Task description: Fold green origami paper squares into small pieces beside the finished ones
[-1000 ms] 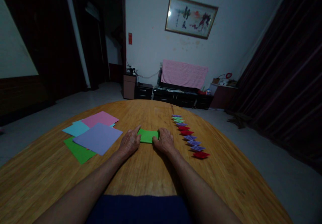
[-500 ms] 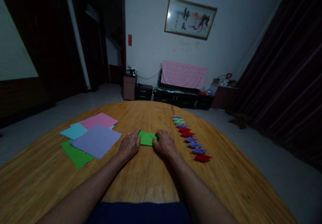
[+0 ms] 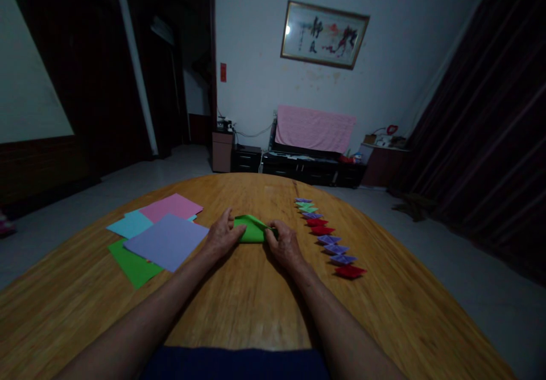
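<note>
A folded sheet of green paper lies on the round wooden table in front of me, its far edge lifted in a low peak. My left hand has its thumb on the paper's left end, with the fingers behind. At the right end my right hand pinches the paper between thumb and fingers. To the right runs a row of small folded paper boats, with a red boat nearest me and a purple boat farther up.
Loose square sheets overlap on the left: a purple sheet on top, with a pink sheet, a light blue sheet and a green sheet. Beyond the table, a pink cloth hangs over a screen on a black cabinet.
The green paper lay flat before; its far edge is now raised and partly opened. My left thumb has moved onto the paper, and my right hand pinches its end. The view has shifted slightly.
</note>
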`<state>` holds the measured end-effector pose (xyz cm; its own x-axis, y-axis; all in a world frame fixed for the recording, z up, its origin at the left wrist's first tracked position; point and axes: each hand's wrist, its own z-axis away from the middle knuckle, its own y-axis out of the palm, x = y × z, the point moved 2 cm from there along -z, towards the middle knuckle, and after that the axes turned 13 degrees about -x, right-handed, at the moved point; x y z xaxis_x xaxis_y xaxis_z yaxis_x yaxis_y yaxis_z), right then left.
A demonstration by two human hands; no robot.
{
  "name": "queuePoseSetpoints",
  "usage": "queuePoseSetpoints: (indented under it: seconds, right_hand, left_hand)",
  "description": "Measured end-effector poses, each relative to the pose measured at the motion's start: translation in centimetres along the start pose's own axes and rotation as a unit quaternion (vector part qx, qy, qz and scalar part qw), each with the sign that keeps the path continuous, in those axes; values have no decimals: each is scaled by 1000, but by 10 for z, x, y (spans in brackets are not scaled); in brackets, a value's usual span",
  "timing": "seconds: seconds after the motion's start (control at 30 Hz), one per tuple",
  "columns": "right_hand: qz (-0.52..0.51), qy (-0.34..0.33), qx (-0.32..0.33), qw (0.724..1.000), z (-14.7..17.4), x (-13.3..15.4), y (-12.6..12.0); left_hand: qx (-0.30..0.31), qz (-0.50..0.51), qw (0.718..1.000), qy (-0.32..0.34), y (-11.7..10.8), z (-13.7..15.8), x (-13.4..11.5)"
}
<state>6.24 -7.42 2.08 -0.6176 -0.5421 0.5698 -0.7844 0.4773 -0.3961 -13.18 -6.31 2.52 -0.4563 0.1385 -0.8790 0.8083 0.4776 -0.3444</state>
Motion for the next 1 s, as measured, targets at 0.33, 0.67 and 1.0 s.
queuePoseSetpoints:
  seconds: [0.33, 0.67, 1.0]
  right_hand:
    - [-112, 240, -57, 963, -10, -18, 1]
    - [-244, 329, 25, 912, -10, -6, -11]
    - [-229, 309, -16, 923, -10, -15, -4]
  left_hand:
    - [209, 193, 951, -124, 14, -19, 2]
    - [231, 179, 951, -101, 12, -19, 4]
    - [234, 170, 952, -95, 9, -18, 2]
